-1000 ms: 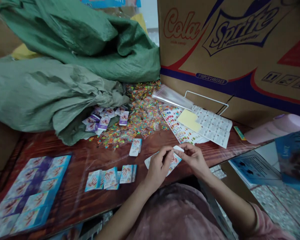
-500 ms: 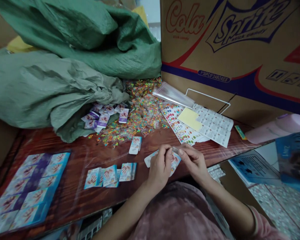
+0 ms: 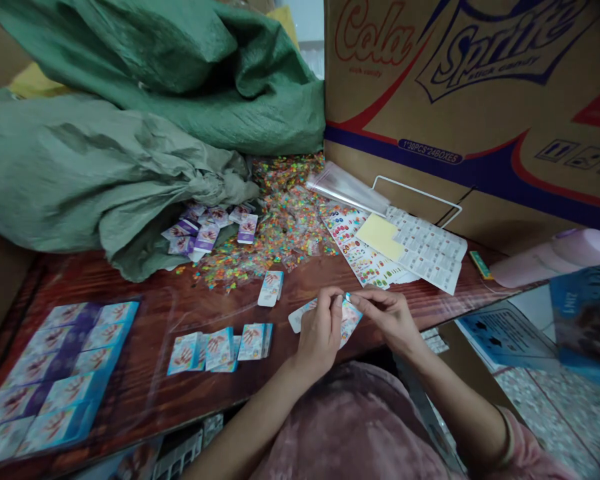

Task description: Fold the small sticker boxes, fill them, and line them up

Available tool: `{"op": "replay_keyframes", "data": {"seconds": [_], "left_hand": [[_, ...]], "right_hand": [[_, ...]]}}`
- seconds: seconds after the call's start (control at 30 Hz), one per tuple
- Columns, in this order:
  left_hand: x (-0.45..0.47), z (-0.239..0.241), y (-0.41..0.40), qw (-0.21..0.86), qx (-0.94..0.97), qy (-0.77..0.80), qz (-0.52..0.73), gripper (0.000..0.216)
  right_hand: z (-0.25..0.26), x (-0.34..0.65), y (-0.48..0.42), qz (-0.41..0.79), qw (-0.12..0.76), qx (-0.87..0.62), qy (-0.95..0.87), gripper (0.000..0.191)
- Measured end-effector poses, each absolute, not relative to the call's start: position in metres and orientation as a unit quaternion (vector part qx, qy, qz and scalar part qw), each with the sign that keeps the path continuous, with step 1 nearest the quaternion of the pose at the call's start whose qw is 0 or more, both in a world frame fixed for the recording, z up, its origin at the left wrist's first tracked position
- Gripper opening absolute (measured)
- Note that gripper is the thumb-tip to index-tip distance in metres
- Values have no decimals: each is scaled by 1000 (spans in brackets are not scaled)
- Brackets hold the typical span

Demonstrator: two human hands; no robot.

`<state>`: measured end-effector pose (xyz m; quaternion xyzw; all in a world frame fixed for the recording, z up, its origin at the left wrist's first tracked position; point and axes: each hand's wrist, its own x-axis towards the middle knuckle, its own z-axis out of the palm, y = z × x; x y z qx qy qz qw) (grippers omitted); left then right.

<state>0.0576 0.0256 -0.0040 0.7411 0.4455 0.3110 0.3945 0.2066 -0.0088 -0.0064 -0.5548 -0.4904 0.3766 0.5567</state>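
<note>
My left hand [image 3: 321, 331] and my right hand [image 3: 387, 319] meet near the table's front edge, fingertips pinched close together. Between them shows the small blue-and-white end of a printed card packet [image 3: 350, 325], whose lower part is partly covered by my left hand. Another white-edged packet [image 3: 296, 321] sticks out left of my left hand. A single blue-and-white packet with a hand picture [image 3: 271, 288] lies just beyond. To the left, small overlapping stacks of like packets [image 3: 220, 349] rest on the wood.
Rows of packets [image 3: 65, 373] lie at the left. Behind are a grey-green sack [image 3: 80, 173], a green sack [image 3: 205, 73] and a heap of colourful small bags [image 3: 290, 220]. Printed sheets [image 3: 425, 247], a pink bottle [image 3: 555, 257] and a big carton [image 3: 470, 113] stand or lie at the right.
My right fingers have shifted slightly left and up, closer to the left ones. A small blue-and-white end now shows between the fingertips where a greyish bit showed before.
</note>
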Motion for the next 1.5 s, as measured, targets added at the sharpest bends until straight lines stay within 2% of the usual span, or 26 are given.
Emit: {"op": "replay_keyframes", "data": {"seconds": [0.33, 0.4, 0.47, 0.57, 0.63, 0.73, 0.83, 0.9, 1.0, 1.1, 1.27, 1.5], "left_hand": [[58, -6, 27, 479, 680, 447, 330, 20], [60, -6, 27, 498, 653, 464, 333, 24], [63, -6, 26, 536, 601, 485, 340, 32], [65, -3, 27, 714, 466, 439, 282, 50], [63, -2, 28, 819, 350, 384, 244, 47], [58, -5, 30, 849, 261, 368, 276, 32], [55, -13, 29, 854, 302, 341, 252, 34], [54, -22, 27, 842, 350, 340, 229, 35], [52, -33, 26, 814, 389, 364, 232, 38], [50, -41, 34, 786, 378, 398, 284, 40], [46, -45, 49, 758, 340, 423, 362, 39], [50, -31, 51, 779, 287, 414, 374, 37]], "right_hand": [[-11, 203, -27, 349, 516, -522, -583, 29], [-15, 203, -26, 284, 533, -546, -581, 31], [-18, 206, -24, 166, 555, -566, -587, 34], [-14, 214, -22, 35, 517, -535, -668, 39], [-9, 219, -20, 56, 454, -466, -757, 37], [-7, 226, -10, 144, 419, -415, -795, 30], [-15, 235, 14, 96, 418, -587, -687, 33], [-23, 239, 33, 10, 306, -720, -622, 40], [-33, 240, 52, -58, 116, -794, -594, 45], [-36, 234, 55, -76, 51, -800, -593, 39], [-42, 233, 49, -103, 74, -794, -594, 34], [-33, 242, 38, -90, 184, -786, -583, 37]]}}
